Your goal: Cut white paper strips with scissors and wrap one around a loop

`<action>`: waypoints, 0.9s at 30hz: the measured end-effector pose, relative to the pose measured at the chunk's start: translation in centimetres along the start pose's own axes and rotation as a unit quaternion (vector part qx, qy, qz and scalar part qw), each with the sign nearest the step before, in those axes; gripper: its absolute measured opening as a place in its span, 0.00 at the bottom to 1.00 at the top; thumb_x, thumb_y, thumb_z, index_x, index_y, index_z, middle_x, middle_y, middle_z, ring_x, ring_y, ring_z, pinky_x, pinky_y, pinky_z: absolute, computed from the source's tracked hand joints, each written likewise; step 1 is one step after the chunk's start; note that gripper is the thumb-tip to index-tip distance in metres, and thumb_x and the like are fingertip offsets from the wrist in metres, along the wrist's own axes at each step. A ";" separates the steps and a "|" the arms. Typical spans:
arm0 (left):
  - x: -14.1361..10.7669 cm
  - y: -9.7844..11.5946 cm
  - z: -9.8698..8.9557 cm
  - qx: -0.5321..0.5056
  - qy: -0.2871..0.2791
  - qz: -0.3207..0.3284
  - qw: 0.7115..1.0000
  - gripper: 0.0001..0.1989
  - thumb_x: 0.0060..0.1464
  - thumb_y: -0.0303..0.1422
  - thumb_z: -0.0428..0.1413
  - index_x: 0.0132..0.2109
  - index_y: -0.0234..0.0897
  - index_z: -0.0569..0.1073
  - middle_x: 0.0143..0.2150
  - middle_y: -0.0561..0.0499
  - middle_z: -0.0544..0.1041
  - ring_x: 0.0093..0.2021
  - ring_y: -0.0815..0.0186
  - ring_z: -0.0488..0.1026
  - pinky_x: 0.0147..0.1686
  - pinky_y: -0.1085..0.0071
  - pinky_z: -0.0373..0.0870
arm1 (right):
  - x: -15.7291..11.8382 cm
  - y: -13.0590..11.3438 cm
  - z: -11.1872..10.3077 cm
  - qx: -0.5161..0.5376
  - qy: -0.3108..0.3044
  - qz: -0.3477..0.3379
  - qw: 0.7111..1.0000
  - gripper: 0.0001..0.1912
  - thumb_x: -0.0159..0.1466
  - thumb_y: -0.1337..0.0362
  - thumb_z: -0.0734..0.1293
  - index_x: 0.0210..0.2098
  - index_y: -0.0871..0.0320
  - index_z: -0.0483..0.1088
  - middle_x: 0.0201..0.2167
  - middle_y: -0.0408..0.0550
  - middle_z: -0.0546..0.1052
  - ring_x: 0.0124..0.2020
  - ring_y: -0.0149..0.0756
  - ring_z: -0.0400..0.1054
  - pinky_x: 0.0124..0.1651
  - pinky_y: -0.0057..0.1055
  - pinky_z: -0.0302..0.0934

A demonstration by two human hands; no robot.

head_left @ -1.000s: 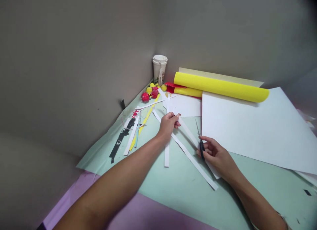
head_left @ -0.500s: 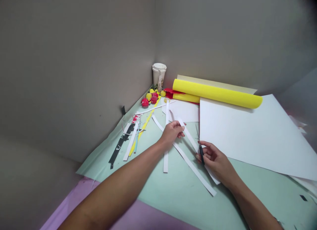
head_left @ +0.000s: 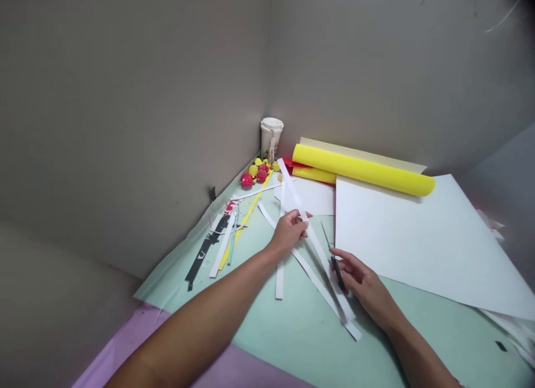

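Pinched in my left hand [head_left: 291, 229] is a long white paper strip [head_left: 320, 248], held near its middle and slanting from upper left to lower right. My right hand [head_left: 358, 279] is closed around the black handles of a pair of scissors [head_left: 337, 272], whose thin blades point up and to the left, just right of the strip. Two more white strips lie below on the green sheet: an upright one [head_left: 280, 282] and a slanting one [head_left: 307, 271]. My left hand partly covers both of them.
A large white sheet [head_left: 401, 237] lies at the right, with a yellow paper roll [head_left: 363, 169] along its back edge. Red and yellow paper balls [head_left: 254, 173] sit by a white lidded cup [head_left: 271, 136] in the corner. Black scraps [head_left: 204, 254] and a pencil [head_left: 232, 237] lie left.
The held strip now shows its full length, with its top end extending up past my left hand. The scissors have shifted slightly left and their blades tilt further left. The camera view has tipped slightly.
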State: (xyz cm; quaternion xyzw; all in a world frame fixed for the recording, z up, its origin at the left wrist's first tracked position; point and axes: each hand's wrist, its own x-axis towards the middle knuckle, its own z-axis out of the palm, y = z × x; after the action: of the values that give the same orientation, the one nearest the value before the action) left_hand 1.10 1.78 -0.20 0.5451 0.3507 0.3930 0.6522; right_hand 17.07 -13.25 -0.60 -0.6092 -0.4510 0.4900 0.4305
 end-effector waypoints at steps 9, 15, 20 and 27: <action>-0.3 0.2 0.2 0.020 -0.021 0.006 1.000 0.12 0.48 0.29 0.53 0.41 0.33 0.74 0.22 0.56 0.67 0.22 0.73 0.63 0.24 0.76 0.61 | 0.2 -0.4 1.6 0.090 0.097 -0.011 0.991 0.38 0.55 0.54 0.72 0.61 0.51 0.56 0.40 0.45 0.69 0.41 0.40 0.69 0.45 0.39 0.65; -0.6 0.0 0.7 0.020 -0.054 0.008 0.998 0.11 0.48 0.30 0.54 0.39 0.33 0.74 0.23 0.55 0.67 0.23 0.73 0.64 0.25 0.76 0.61 | 0.9 -1.6 2.9 -0.013 0.133 -0.001 0.991 0.41 0.52 0.56 0.73 0.61 0.56 0.56 0.38 0.43 0.70 0.38 0.36 0.68 0.47 0.36 0.64; -0.6 -0.1 0.5 0.027 -0.076 0.008 0.997 0.11 0.48 0.32 0.55 0.39 0.33 0.74 0.23 0.56 0.67 0.22 0.73 0.64 0.24 0.75 0.61 | 1.8 -2.0 3.7 0.003 0.117 -0.002 0.993 0.36 0.53 0.57 0.72 0.59 0.54 0.60 0.35 0.42 0.71 0.30 0.32 0.65 0.38 0.33 0.64; -0.4 0.2 0.1 0.038 -0.025 0.018 0.999 0.11 0.50 0.36 0.55 0.36 0.33 0.75 0.24 0.55 0.67 0.23 0.73 0.62 0.25 0.75 0.60 | 0.2 -0.6 4.8 0.034 0.126 0.013 0.991 0.32 0.55 0.56 0.71 0.57 0.52 0.63 0.35 0.41 0.71 0.30 0.30 0.64 0.37 0.30 0.61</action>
State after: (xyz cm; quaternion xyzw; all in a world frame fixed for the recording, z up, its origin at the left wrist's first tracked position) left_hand 1.00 1.39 -0.02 0.5855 0.3394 0.3775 0.6320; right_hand 12.26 -12.55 -0.77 -0.6568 -0.3688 0.4300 0.4977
